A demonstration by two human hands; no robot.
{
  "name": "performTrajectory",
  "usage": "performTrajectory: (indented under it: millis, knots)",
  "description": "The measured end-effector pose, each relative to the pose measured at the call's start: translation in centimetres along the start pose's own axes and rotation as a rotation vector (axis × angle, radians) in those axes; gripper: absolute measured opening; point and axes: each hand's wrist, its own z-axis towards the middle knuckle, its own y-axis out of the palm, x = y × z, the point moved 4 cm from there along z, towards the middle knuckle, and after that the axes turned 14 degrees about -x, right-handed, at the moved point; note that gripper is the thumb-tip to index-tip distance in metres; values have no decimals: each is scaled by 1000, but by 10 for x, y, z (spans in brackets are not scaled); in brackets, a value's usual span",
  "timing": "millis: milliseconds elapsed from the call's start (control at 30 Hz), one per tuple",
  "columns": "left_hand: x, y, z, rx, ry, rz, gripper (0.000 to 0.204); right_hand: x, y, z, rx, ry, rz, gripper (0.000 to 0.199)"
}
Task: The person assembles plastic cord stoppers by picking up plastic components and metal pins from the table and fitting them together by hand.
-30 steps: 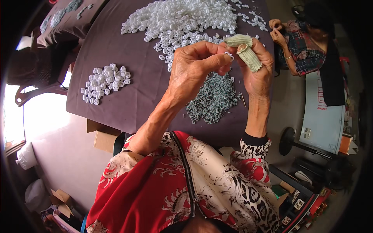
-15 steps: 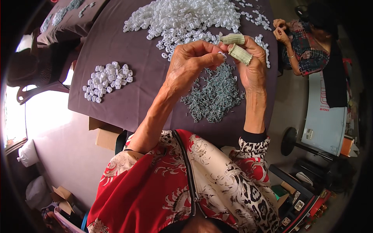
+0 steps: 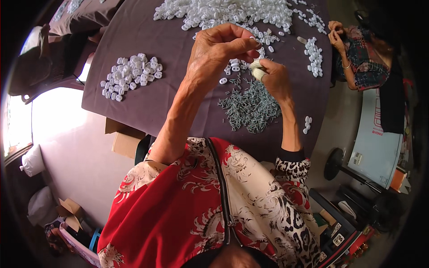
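Above the table my left hand (image 3: 219,47) is closed in a pinch, with a small white oval plastic piece (image 3: 252,38) showing at its fingertips. My right hand (image 3: 275,79) is lower, at the upper edge of a pile of small grey-green pins (image 3: 250,109). Its fingers are curled together, two of them wearing pale ribbed finger covers (image 3: 258,73); whatever they hold, if anything, is hidden. Several loose white pieces (image 3: 235,67) lie between the pin pile and my hands.
A large heap of white pieces (image 3: 232,15) covers the table's far side. Smaller groups lie at the left (image 3: 132,73) and right (image 3: 314,58) of the brown tablecloth (image 3: 178,102). A co-worker (image 3: 364,56) sits at the right; a cardboard box (image 3: 127,144) stands below the table's left edge.
My hands have moved apart. The right hand has dropped toward the pin pile and turned its fingers downward, while the left stays raised in a pinch. The view has shifted slightly.
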Motion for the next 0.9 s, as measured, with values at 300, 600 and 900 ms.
performTrajectory:
  millis: [300,600,900]
  knots:
    - [-4,-3,2,16,29,-39,9,27,32,-4,15,-103,-249,11]
    - [-8,-3,3,33,19,-24,10,11,47,1,54,-208,-377,6]
    - [-7,-6,1,37,15,-8,10,26,28,1,16,-145,-175,10]
